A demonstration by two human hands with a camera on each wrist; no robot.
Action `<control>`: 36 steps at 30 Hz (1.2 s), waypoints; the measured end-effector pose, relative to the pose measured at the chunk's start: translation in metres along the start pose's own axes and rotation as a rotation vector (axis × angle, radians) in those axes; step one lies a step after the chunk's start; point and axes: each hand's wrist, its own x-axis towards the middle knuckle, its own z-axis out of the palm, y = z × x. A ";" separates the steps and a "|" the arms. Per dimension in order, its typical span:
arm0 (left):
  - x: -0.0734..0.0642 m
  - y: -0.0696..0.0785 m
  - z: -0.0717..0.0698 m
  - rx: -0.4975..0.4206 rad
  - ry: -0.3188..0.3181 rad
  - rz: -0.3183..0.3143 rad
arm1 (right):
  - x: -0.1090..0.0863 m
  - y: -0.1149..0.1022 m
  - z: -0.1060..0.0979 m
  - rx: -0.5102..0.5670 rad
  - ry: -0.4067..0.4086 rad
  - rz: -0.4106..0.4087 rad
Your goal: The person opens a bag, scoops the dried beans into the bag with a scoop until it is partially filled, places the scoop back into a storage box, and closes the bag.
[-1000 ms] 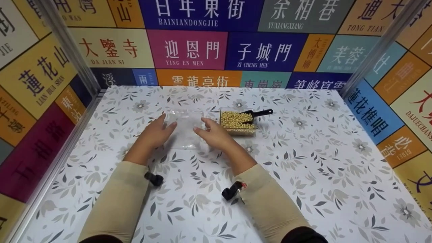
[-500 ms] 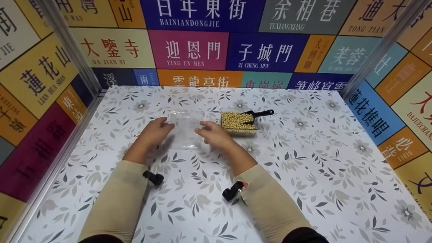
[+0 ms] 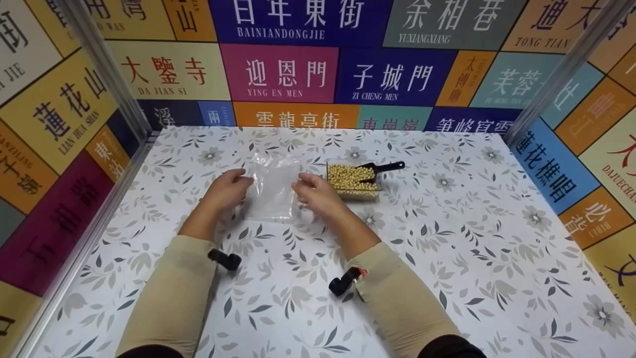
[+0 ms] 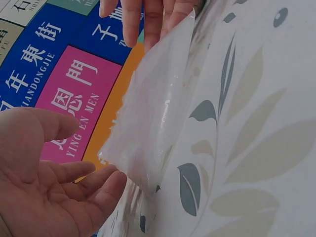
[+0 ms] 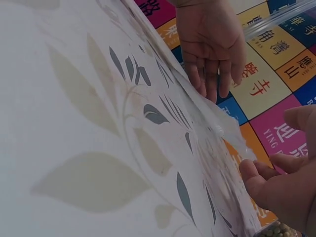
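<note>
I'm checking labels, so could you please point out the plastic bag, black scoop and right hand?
Plastic bag [image 3: 273, 188], head view: middle of its face.
Black scoop [image 3: 386, 167], head view: its handle.
Right hand [image 3: 318, 195], head view: back of the hand.

Colours and patterns around the clear bag [image 3: 275, 191]

Beneath the bag, the tabletop [image 3: 462, 271] is white, printed with grey and beige leaves and flowers. Right of the bag: yellow beans [image 3: 347, 174], a transparent tub [image 3: 358, 196], a black scoop [image 3: 390, 166]. Behind the bag, the wall [image 3: 278, 74] has magenta and deep-blue blocks with white lettering.
</note>
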 end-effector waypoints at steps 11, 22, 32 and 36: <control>-0.003 0.005 -0.004 -0.222 -0.034 -0.023 | 0.003 -0.002 -0.001 0.120 0.150 -0.093; -0.006 0.019 0.009 -0.188 0.087 0.093 | -0.005 -0.012 -0.015 0.007 0.213 -0.100; -0.008 0.038 0.032 -0.212 0.142 0.194 | -0.011 -0.019 -0.049 -0.012 0.227 -0.131; -0.007 0.049 0.044 -0.243 0.150 0.235 | -0.015 -0.022 -0.063 -0.004 0.240 -0.100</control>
